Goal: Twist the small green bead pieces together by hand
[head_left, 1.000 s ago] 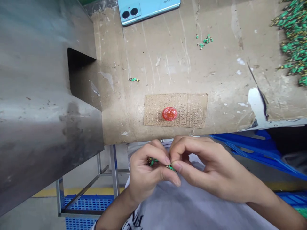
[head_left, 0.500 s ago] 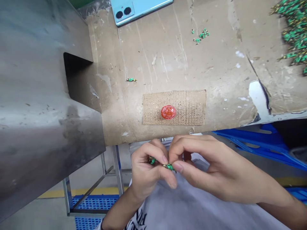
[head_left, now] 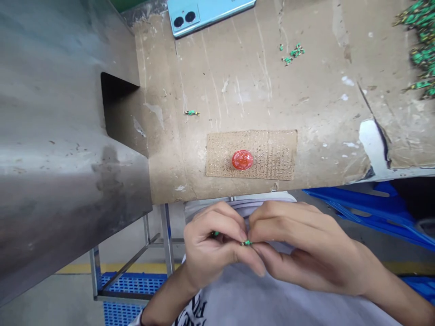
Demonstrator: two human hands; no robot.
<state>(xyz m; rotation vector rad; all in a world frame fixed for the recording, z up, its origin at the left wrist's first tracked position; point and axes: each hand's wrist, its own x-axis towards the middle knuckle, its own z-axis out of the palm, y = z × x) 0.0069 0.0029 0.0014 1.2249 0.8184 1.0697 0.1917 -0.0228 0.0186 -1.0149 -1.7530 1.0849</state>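
Below the table's front edge, my left hand (head_left: 210,246) and my right hand (head_left: 299,246) meet fingertip to fingertip over my lap. Both are closed in a pinch on one small green component (head_left: 247,243) held between them. A bit more green shows inside my left hand's curled fingers (head_left: 215,234), too hidden to name. On the cardboard-covered table (head_left: 322,99) above the hands lies a small cardboard patch (head_left: 272,156) with a red round dome (head_left: 242,160) on it.
A large grey metal housing (head_left: 61,149) fills the left. A light blue phone (head_left: 210,12) lies at the far edge. Loose green components lie singly (head_left: 192,112), in a small cluster (head_left: 292,53) and in a heap (head_left: 421,45) at the right. Blue plastic crates (head_left: 367,213) stand under the table.
Both hands have sunk slightly lower and drawn closer together, fingers tighter around the green component. Less of the component shows now. The view shifted a little.
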